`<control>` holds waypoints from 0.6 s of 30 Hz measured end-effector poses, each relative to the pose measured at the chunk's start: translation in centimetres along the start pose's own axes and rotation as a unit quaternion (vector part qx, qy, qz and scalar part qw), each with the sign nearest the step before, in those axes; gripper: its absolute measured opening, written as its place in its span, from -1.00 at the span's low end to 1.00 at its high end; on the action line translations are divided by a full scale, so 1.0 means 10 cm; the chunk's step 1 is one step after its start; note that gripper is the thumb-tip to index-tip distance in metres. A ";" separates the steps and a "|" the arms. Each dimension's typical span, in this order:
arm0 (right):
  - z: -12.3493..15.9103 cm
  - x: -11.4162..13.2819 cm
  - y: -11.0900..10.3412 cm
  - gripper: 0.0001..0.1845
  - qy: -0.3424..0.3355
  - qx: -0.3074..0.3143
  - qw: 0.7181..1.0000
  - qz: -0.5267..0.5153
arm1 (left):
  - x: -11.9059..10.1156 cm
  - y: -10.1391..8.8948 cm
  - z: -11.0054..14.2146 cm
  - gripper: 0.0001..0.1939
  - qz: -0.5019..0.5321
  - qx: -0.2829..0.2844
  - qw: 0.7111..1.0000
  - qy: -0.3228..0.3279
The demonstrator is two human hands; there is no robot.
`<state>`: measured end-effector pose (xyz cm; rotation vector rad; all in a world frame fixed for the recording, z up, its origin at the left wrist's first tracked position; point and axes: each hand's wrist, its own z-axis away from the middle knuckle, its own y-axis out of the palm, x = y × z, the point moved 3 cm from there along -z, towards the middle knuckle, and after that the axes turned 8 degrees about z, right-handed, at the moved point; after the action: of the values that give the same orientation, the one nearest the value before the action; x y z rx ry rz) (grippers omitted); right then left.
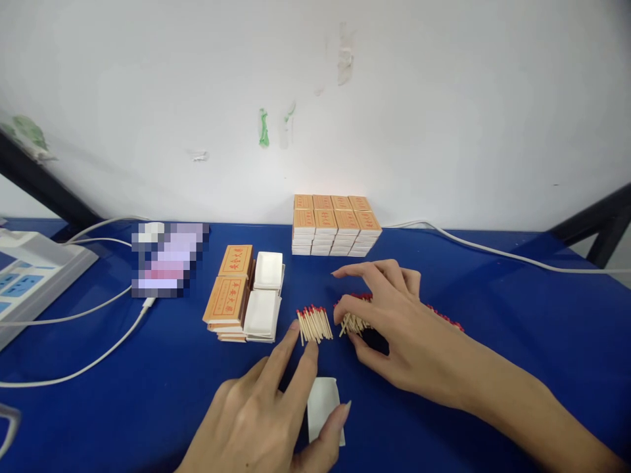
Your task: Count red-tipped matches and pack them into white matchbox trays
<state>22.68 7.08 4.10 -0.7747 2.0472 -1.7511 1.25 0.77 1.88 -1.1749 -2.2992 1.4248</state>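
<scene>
A small bunch of red-tipped matches [314, 324] lies on the blue table, with two fingertips of my left hand [266, 407] at its left and lower edge. That hand is spread, holding nothing, its thumb beside a white matchbox tray [323, 404]. My right hand [394, 322] is over a larger pile of matches [355, 322], fingers apart and curved at the pile's left edge. Part of this pile is hidden under the hand; more red heads show beyond the wrist. I cannot see any match lifted between the right fingers.
Orange matchbox sleeves [227, 299] and white trays [262, 312] stand stacked on the left. Closed matchboxes [335, 223] form a block against the wall. Further left are a blurred phone [170, 259], white cables [106, 358] and a power strip [34, 276].
</scene>
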 end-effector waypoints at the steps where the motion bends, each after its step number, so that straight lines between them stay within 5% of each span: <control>1: 0.00 0.00 0.00 -0.81 -0.002 0.001 1.000 0.000 | 0.00 0.00 0.00 -0.53 0.001 0.000 1.000 0.002; 18: -0.01 0.03 -0.03 -0.78 -0.025 -0.031 0.999 -0.036 | 0.01 -0.01 -0.01 -0.50 -0.006 0.008 1.000 -0.005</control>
<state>22.48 6.96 4.45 -0.9127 2.0737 -1.6933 1.15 0.84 2.00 -1.1493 -2.2937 1.4451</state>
